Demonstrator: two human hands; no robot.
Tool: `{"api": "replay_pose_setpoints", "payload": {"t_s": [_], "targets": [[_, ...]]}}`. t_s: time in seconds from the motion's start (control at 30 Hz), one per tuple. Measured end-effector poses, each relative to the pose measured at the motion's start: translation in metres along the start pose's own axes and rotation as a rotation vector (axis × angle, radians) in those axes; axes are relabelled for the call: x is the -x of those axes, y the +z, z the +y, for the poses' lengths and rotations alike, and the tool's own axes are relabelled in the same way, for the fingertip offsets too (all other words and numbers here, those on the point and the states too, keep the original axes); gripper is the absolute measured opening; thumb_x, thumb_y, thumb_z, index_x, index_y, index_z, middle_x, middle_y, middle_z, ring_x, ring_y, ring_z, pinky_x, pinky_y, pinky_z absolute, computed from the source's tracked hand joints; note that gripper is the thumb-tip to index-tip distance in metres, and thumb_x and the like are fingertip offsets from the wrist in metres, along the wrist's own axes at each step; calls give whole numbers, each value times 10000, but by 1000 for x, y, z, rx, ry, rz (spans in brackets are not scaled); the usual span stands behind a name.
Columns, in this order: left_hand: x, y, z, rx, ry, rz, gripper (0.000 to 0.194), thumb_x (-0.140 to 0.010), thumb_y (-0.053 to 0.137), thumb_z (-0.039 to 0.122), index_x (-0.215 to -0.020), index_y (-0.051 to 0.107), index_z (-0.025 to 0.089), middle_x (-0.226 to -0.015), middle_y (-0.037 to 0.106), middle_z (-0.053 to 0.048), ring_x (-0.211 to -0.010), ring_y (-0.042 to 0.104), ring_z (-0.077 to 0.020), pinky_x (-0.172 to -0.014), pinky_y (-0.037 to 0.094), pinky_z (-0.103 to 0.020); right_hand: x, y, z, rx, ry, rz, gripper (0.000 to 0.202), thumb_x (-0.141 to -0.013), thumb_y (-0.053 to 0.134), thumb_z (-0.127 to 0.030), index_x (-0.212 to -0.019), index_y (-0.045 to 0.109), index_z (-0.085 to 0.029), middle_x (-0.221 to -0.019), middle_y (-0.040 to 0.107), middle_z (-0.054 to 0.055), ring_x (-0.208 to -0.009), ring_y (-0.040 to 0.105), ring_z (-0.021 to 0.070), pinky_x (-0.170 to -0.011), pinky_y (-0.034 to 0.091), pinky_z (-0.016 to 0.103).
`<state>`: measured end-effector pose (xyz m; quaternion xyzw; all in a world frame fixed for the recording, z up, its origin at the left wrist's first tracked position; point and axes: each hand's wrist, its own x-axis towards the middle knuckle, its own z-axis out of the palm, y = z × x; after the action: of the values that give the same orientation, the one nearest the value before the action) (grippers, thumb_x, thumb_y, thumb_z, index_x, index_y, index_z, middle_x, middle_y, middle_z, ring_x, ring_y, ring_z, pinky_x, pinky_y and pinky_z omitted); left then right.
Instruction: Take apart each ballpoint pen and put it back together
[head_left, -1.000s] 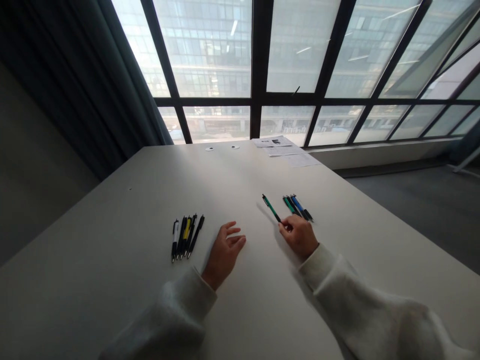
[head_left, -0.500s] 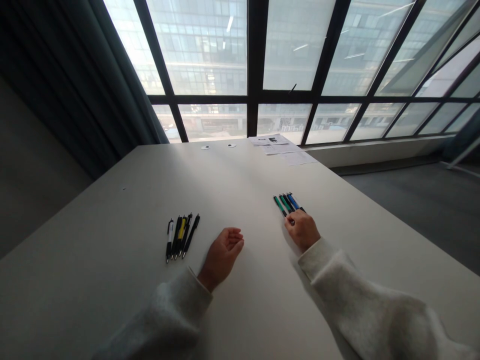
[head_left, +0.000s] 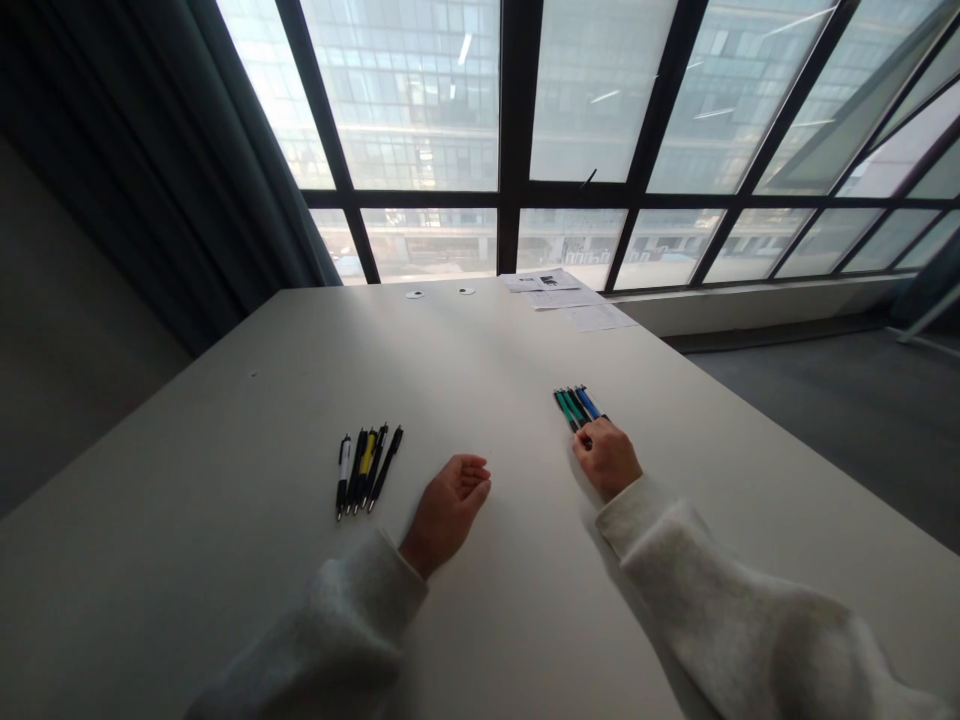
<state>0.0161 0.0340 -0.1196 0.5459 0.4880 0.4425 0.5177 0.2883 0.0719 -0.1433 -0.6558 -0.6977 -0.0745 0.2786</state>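
My right hand [head_left: 606,458] is closed on the near end of the leftmost green pen [head_left: 565,408], which lies flat on the table. Against it, side by side, are another green pen [head_left: 575,405], a dark pen and a blue pen [head_left: 589,402]; their lower ends are hidden behind my fingers. My left hand [head_left: 448,510] rests on the tabletop with loosely bent fingers and nothing in it. To its left lies a second group of pens: a white one [head_left: 344,462], a yellow one [head_left: 367,455] and several black ones, the rightmost black pen [head_left: 385,470] slanting apart.
The white table [head_left: 465,400] reaches to the window. Printed papers [head_left: 559,295] lie at its far right edge, and two small white round pieces [head_left: 466,291] at the far edge. A dark curtain [head_left: 247,180] hangs at the left.
The leftmost green pen has shifted right with my right hand, closing the gap to the neighbouring green pen. My left hand stays in place. The view has moved slightly.
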Motion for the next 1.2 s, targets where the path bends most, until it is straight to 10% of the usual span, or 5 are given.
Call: {"api": "replay_pose_setpoints", "payload": {"t_s": [1.2], "targets": [[-1, -3, -9, -96, 68, -27, 259, -755, 687, 303, -959, 614, 161, -878, 689, -52, -796, 683, -168, -777, 578, -325, 1, 3, 0, -41, 0, 55, 172, -829, 573, -244, -679, 499, -209, -707, 583, 56, -661, 532, 199, -657, 420, 312]]}}
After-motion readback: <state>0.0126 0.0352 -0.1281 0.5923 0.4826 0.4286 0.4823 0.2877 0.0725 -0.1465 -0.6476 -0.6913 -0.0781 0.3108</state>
